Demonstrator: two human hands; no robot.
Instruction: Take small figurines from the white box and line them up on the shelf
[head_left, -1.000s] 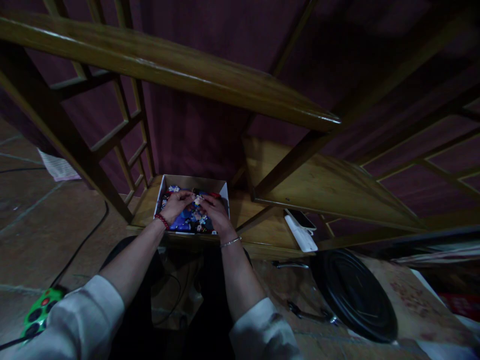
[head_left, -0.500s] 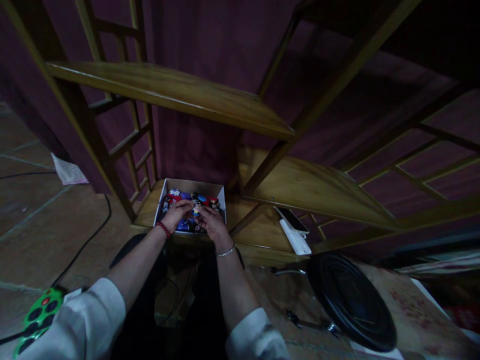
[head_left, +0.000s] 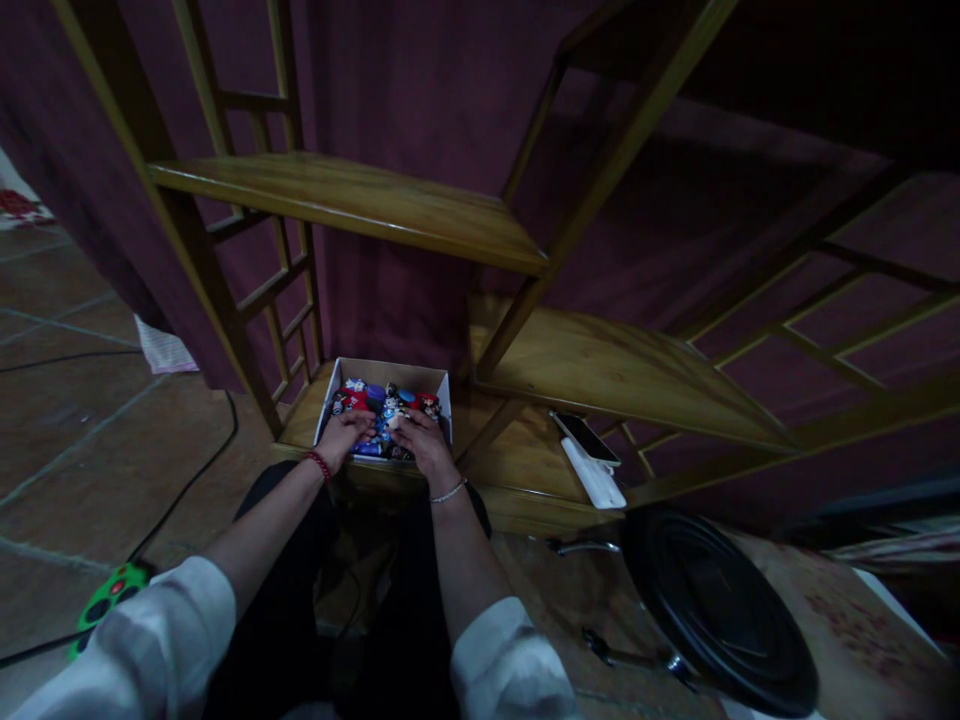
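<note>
An open box (head_left: pixel 445 412) with pale walls stands on the low wooden shelf, holding several small colourful figures in red, blue, purple and black. My left hand (head_left: pixel 344 437), with a red bracelet at its wrist, reaches over the box's left side; its fingers are bent near the figures, and whether they hold anything is too small to tell. My right hand (head_left: pixel 421 440), with a thin bracelet at its wrist, is over the right side. Its fingertips close on a small pale figure (head_left: pixel 395 421) near the box's middle.
The wooden shelf unit (head_left: pixel 345 195) has boards above and right of the box. A phone (head_left: pixel 585 437) and a white object (head_left: pixel 594 475) lie on the lower shelf. A round black seat (head_left: pixel 716 605) is at lower right. A green controller (head_left: pixel 112 595) and cables are at lower left.
My hands have moved apart, the left one shifting left. The blue and yellow item formerly between them no longer shows there. The view has shifted slightly.
</note>
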